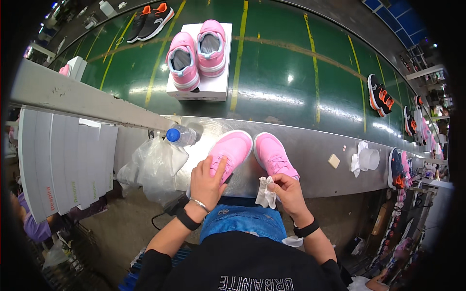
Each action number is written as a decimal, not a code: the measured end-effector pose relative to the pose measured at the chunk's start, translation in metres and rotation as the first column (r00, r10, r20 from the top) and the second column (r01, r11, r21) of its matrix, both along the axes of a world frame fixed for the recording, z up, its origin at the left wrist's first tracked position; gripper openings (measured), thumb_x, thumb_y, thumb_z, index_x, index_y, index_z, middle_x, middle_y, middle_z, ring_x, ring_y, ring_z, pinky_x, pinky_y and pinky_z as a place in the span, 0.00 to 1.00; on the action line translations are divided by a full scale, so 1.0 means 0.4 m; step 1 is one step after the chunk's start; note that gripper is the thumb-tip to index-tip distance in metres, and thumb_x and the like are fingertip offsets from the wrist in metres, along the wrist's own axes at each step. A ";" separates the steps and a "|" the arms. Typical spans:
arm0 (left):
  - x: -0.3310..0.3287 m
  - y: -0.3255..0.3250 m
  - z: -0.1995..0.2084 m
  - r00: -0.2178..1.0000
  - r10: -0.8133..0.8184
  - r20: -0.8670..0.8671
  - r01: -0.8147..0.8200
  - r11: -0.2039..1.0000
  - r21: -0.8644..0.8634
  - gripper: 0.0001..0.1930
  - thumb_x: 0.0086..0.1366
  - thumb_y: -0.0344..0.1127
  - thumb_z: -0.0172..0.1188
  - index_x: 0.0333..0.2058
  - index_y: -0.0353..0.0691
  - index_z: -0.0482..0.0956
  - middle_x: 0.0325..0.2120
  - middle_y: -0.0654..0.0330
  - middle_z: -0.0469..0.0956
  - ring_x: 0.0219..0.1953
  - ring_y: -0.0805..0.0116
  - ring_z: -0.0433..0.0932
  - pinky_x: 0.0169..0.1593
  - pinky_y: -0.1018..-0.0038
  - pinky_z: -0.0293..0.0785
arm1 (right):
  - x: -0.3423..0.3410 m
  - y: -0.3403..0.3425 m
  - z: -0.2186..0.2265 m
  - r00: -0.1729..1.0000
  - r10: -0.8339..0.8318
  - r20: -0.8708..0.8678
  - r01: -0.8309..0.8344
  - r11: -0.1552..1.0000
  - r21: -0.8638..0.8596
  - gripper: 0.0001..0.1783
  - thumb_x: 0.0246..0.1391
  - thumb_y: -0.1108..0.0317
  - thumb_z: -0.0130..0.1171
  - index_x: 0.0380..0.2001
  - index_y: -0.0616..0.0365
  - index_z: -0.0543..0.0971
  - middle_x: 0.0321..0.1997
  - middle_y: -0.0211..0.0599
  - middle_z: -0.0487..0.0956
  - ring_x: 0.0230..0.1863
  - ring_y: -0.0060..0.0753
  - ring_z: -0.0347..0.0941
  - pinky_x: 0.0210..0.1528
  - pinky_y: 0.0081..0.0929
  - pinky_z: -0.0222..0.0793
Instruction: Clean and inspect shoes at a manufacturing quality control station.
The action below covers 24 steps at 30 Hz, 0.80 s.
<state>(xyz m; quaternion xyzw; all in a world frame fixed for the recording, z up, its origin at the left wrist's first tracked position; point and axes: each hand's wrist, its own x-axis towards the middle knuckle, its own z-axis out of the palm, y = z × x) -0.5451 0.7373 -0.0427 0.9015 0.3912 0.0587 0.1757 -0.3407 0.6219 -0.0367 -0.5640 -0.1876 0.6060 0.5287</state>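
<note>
Two pink sneakers stand side by side on the metal ledge (325, 162) before me, toes pointing away. On the left sneaker (232, 148) lies my left hand (208, 180), its fingers spread over the laces. My right hand (287, 190) pinches a white cloth (266, 193) between thumb and fingers, close to the heel end of the right sneaker (273, 153). The cloth hangs crumpled over the ledge's near edge. Part of the left sneaker's rear is hidden by my left hand.
Beyond the ledge, a green conveyor belt (281, 63) carries another pink pair (211, 46) on a white box (213, 89), and black-orange shoes (378, 94). A blue-capped bottle (182, 136) and plastic bag (158, 165) sit left; a beige block (334, 161) and clear cup (369, 159) right.
</note>
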 end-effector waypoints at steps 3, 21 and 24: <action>0.008 -0.006 -0.012 0.989 -0.089 -0.121 0.082 0.995 -0.063 0.47 0.33 0.35 0.70 0.56 0.43 0.57 0.48 0.44 0.62 0.50 0.48 0.62 0.50 0.60 0.60 | 0.006 -0.002 -0.005 0.999 -0.006 -0.044 0.006 1.000 -0.005 0.07 0.51 0.73 0.55 0.35 0.63 0.74 0.29 0.27 0.74 0.30 0.14 0.69 0.33 0.13 0.66; 0.008 -0.182 -0.054 0.984 0.176 -0.022 -0.177 0.984 -0.030 0.32 0.42 0.27 0.58 0.51 0.50 0.67 0.50 0.47 0.60 0.50 0.46 0.59 0.49 0.55 0.57 | 0.083 0.049 0.012 0.983 0.175 -0.055 -0.178 0.982 -0.065 0.07 0.51 0.74 0.55 0.34 0.63 0.74 0.29 0.27 0.75 0.30 0.15 0.69 0.34 0.14 0.66; 0.004 -0.202 -0.072 0.979 0.202 -0.024 -0.202 0.979 0.023 0.29 0.46 0.27 0.54 0.51 0.53 0.68 0.51 0.48 0.60 0.50 0.46 0.59 0.49 0.55 0.58 | 0.080 0.065 0.009 0.973 0.220 -0.064 -0.225 0.970 -0.090 0.07 0.51 0.74 0.55 0.35 0.63 0.74 0.29 0.27 0.75 0.31 0.15 0.69 0.35 0.14 0.65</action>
